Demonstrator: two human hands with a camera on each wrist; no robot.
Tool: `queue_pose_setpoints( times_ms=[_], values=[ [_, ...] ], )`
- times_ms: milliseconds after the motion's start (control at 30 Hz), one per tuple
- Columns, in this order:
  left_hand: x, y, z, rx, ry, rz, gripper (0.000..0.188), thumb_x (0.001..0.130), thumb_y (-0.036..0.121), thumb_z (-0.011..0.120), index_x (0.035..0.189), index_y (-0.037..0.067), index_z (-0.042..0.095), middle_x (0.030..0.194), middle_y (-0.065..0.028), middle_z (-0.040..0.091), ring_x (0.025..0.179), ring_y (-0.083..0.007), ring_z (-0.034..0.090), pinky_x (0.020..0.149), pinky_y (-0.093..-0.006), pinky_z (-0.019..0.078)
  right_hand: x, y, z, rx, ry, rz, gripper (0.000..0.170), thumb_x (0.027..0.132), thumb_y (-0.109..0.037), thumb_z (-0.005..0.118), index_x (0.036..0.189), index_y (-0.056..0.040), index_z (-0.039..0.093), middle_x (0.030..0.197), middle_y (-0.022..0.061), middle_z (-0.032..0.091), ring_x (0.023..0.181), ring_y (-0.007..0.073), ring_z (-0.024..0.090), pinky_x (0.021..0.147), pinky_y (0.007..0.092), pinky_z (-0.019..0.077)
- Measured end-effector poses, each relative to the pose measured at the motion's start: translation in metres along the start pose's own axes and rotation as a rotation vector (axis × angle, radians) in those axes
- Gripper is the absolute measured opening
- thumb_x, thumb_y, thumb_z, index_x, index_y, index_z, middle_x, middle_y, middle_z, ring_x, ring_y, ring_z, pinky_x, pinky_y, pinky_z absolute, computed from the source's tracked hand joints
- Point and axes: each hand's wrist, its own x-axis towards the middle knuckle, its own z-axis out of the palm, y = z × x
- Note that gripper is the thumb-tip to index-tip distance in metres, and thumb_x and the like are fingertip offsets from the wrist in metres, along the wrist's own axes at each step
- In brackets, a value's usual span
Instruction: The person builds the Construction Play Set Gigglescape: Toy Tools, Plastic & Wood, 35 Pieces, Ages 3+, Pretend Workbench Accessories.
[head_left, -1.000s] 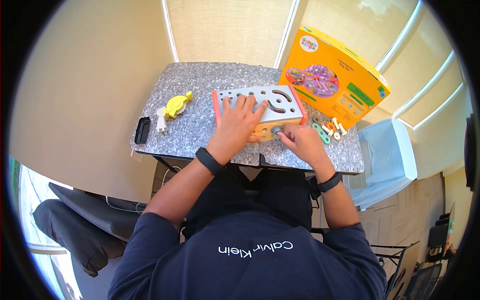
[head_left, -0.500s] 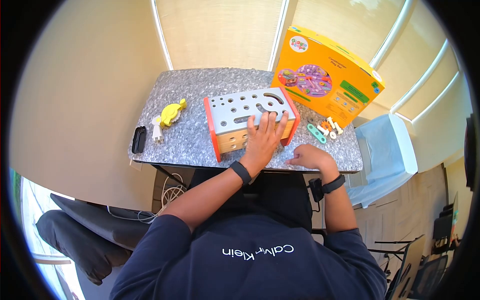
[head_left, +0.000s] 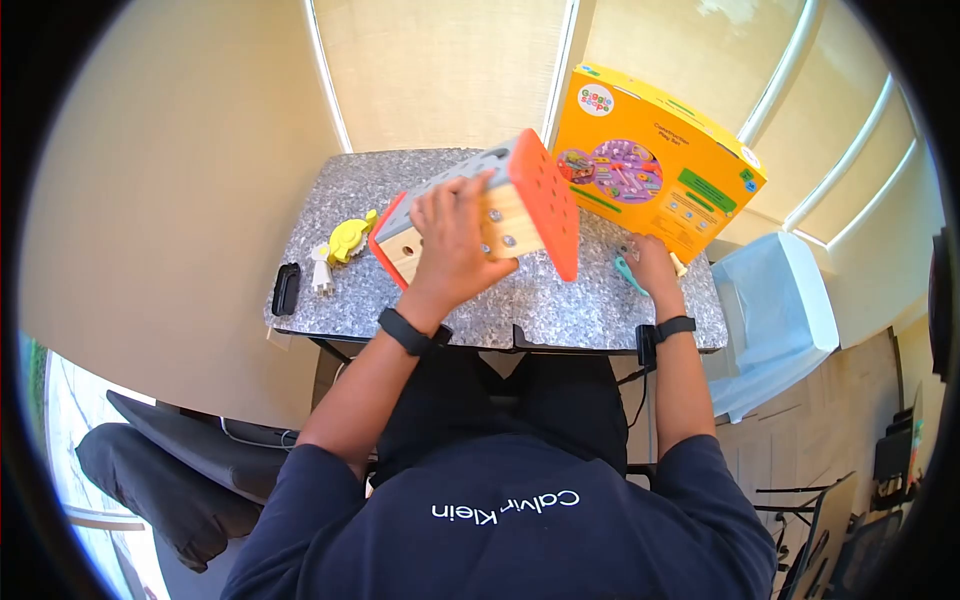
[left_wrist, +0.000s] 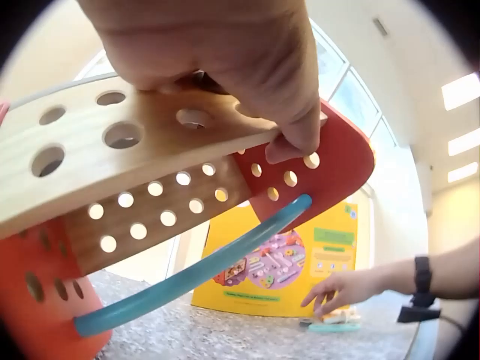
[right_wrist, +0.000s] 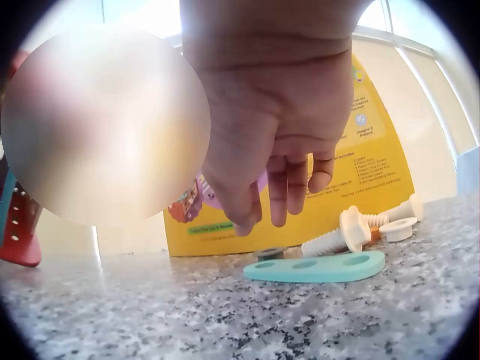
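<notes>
The left hand (head_left: 455,240) grips the wooden toy box (head_left: 520,215), which has red end panels and a grey top and is tilted with one end raised. In the left wrist view the thumb hooks over the edge of the holed wooden side (left_wrist: 82,150), and a blue curved rod (left_wrist: 195,277) spans the underside. Over the loose parts the right hand (head_left: 655,270) hangs with fingers pointing down. The right wrist view shows the teal strip (right_wrist: 315,268), a white screw (right_wrist: 341,232) and a grey ring (right_wrist: 270,254) just under the fingertips, apart from them.
A yellow carton (head_left: 660,160) stands at the back right. Left on the speckled table (head_left: 480,318) are a yellow toy saw (head_left: 350,238), a white piece (head_left: 321,268) and a black tray (head_left: 286,289). A blue-covered bin (head_left: 775,320) stands right of the table.
The left hand has raised and tilted the toy box, which stood level on the table. The right hand has moved from the table's front edge to the loose parts.
</notes>
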Motion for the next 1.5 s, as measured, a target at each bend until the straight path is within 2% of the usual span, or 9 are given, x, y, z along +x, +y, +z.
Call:
queue_pose_setpoints(
  times_ms=[133, 333, 567, 733, 967, 1067, 1167, 1300, 1500],
  values=[
    [0.0, -0.029, -0.013, -0.151, 0.055, -0.091, 0.107, 0.062, 0.016, 0.086, 0.152, 0.0, 0.029, 0.135, -0.0167, 0.045, 0.127, -0.0341, 0.044, 0.108, -0.0474, 0.0376, 0.016, 0.002, 0.014, -0.088, -0.108, 0.031, 0.022, 0.082, -0.015, 0.076, 0.101, -0.0034, 0.073, 0.1, 0.0221, 0.07, 0.1, 0.0405, 0.067, 0.089, 0.0498, 0.0544],
    [-0.004, -0.062, -0.006, -1.096, 0.084, -0.514, 0.097, 0.079, 0.0, 0.079, 0.156, 0.003, 0.021, 0.138, -0.0117, 0.049, 0.13, -0.0211, 0.052, 0.109, -0.0384, 0.0472, 0.031, 0.013, 0.041, -0.088, -0.091, 0.067, 0.018, 0.084, -0.01, 0.073, 0.101, -0.0034, 0.072, 0.098, 0.0227, 0.071, 0.093, 0.0424, 0.069, 0.085, 0.0516, 0.055],
    [-0.012, -0.092, 0.016, -1.575, 0.137, -0.635, 0.055, 0.086, 0.003, 0.066, 0.137, 0.006, 0.047, 0.119, -0.0065, 0.059, 0.107, -0.0173, 0.059, 0.097, -0.0341, 0.0499, 0.024, -0.015, 0.014, 0.257, 0.162, -0.083, 0.019, 0.09, -0.004, 0.067, 0.109, -0.0033, 0.066, 0.093, 0.0216, 0.069, 0.086, 0.0371, 0.071, 0.078, 0.0451, 0.0564],
    [-0.016, -0.083, 0.023, -1.572, 0.111, -0.669, 0.046, 0.091, 0.012, 0.059, 0.135, 0.006, 0.048, 0.115, -0.0062, 0.059, 0.109, -0.0165, 0.057, 0.099, -0.0348, 0.0482, 0.006, -0.065, -0.048, 0.953, 0.085, 0.09, 0.011, 0.099, -0.002, 0.062, 0.11, -0.002, 0.065, 0.093, 0.006, 0.065, 0.089, 0.0155, 0.071, 0.074, 0.028, 0.0563],
    [-0.019, -0.082, 0.036, -1.586, 0.041, -0.689, 0.043, 0.093, 0.014, 0.058, 0.134, 0.007, 0.048, 0.115, -0.006, 0.057, 0.109, -0.0169, 0.056, 0.097, -0.0358, 0.0492, -0.028, -0.151, -0.102, 1.226, 0.013, -0.078, 0.014, 0.097, 0.0, 0.066, 0.11, -0.0033, 0.066, 0.098, 0.0036, 0.066, 0.094, 0.0128, 0.069, 0.077, 0.0292, 0.0575],
    [-0.02, -0.084, 0.039, -1.595, 0.02, -0.704, 0.044, 0.094, 0.015, 0.059, 0.135, 0.008, 0.047, 0.116, -0.0053, 0.057, 0.109, -0.0164, 0.056, 0.097, -0.0351, 0.0489, -0.035, -0.18, -0.107, 0.888, -0.064, -0.178, 0.019, 0.093, 0.001, 0.068, 0.111, -0.0054, 0.068, 0.097, 0.0066, 0.067, 0.093, 0.0178, 0.07, 0.078, 0.0301, 0.0575],
    [-0.019, -0.08, 0.038, -1.562, 0.001, -0.676, 0.043, 0.095, 0.015, 0.059, 0.136, 0.009, 0.047, 0.117, -0.0045, 0.056, 0.11, -0.0161, 0.055, 0.098, -0.0351, 0.0486, -0.035, -0.199, -0.099, 0.638, 0.003, -0.514, 0.028, 0.087, 0.006, 0.065, 0.113, -0.0046, 0.067, 0.1, 0.0157, 0.066, 0.093, 0.0376, 0.067, 0.077, 0.0407, 0.0559],
    [-0.018, -0.077, 0.038, -1.535, -0.021, -0.678, 0.042, 0.095, 0.013, 0.058, 0.136, 0.01, 0.047, 0.118, -0.0037, 0.056, 0.11, -0.0158, 0.055, 0.098, -0.0352, 0.0482, -0.023, -0.211, -0.072, 0.632, 0.036, -0.526, 0.025, 0.089, 0.008, 0.062, 0.113, 0.0007, 0.063, 0.097, 0.0163, 0.068, 0.091, 0.0337, 0.069, 0.075, 0.0394, 0.0548],
    [-0.02, -0.076, 0.038, -1.506, -0.045, -0.628, 0.045, 0.096, 0.011, 0.056, 0.14, 0.011, 0.046, 0.12, -0.0034, 0.055, 0.112, -0.0144, 0.054, 0.1, -0.0339, 0.0469, -0.004, -0.228, -0.059, 0.69, -0.038, -0.328, 0.019, 0.088, 0.004, 0.058, 0.107, 0.0016, 0.055, 0.096, 0.0241, 0.065, 0.09, 0.0439, 0.067, 0.078, 0.0465, 0.0544]
  ],
)
